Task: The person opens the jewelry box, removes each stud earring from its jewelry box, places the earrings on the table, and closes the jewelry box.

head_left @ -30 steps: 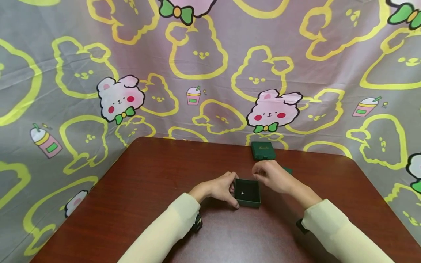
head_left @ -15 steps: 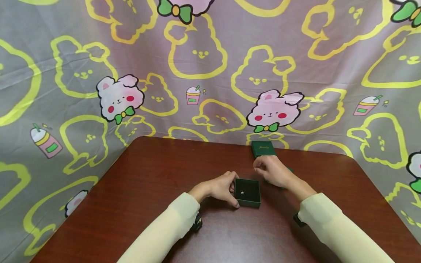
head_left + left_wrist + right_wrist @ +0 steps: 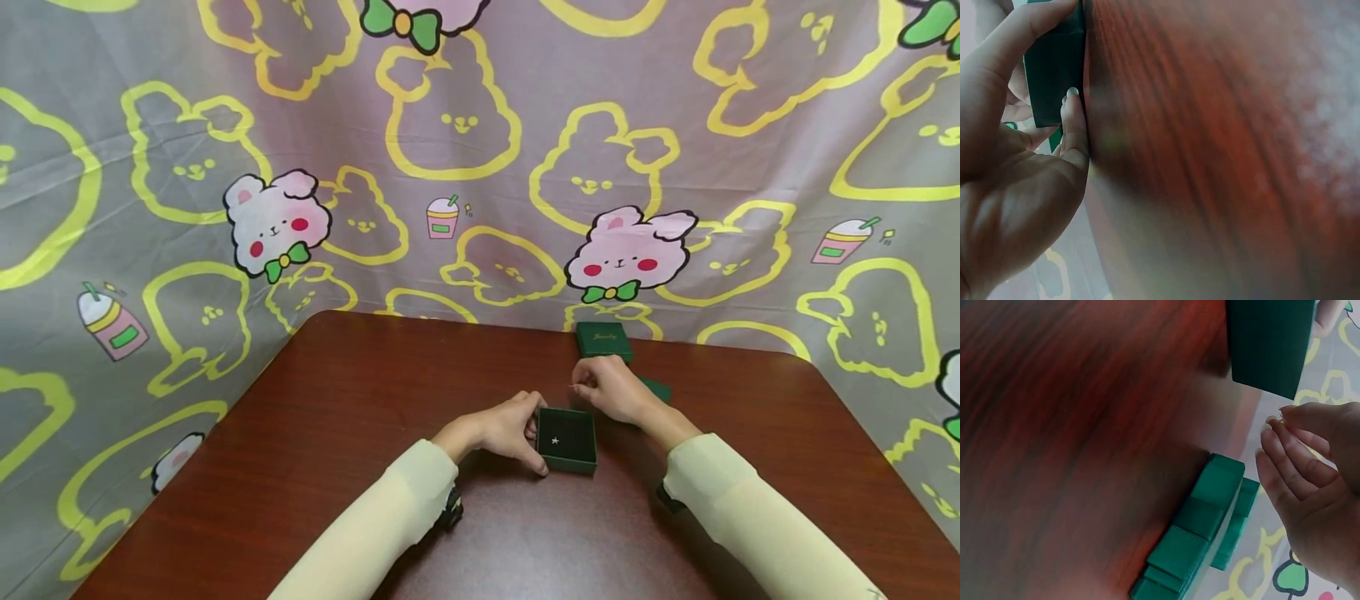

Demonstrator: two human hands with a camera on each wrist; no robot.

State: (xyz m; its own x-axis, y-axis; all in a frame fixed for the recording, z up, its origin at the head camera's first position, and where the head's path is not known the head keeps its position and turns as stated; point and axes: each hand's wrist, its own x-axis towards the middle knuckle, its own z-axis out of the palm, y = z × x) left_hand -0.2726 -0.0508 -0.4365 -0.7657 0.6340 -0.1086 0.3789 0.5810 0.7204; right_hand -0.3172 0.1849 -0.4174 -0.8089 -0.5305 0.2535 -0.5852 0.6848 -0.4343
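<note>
In the head view, an open, dark-lined green jewelry box (image 3: 567,465) sits on the table with a tiny silver star-shaped stud (image 3: 555,441) inside, towards its left. My left hand (image 3: 501,427) grips this box from the left, thumb at the near corner and fingers at the far one. In the left wrist view the thumb and fingers press its green side (image 3: 1054,69). My right hand (image 3: 617,390) is just beyond the box's far right corner. Its thumb and fingertips pinch a tiny thin piece (image 3: 1282,415), too small to identify.
A green box (image 3: 603,338) with gold lettering lies at the table's back edge. Nearer, partly behind the right hand, is a green ribbed item (image 3: 1179,550). A patterned curtain (image 3: 480,200) hangs behind the brown table (image 3: 360,375).
My right hand first moved away from the box over the green ribbed item, then came slightly back left, a tiny piece now showing at its fingertips. My left hand stays on the jewelry box.
</note>
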